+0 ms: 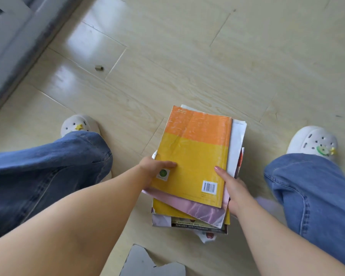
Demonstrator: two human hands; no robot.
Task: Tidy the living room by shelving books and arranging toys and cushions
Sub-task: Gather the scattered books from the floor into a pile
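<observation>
- Now, head view: the stack of books point(193, 212) is sitting low between the two slippers point(313, 140), over the middle of the floor point(167, 56). I cannot tell whether it is resting on the boards.
- The left hand point(153, 168) is gripping the stack's left edge, thumb lying flat on the top book point(195, 154), fingers tucked underneath out of sight.
- The right hand point(233, 188) is clamping the right edge, one digit stretching along the cover, the others curling down the side.
- Covers are looking glossy and creased, and the pink book point(197, 208) is skewing out. The pile is probably heavy, floppy and prone to sliding, so taking hold under the bottom book at both sides is looking safest.
</observation>
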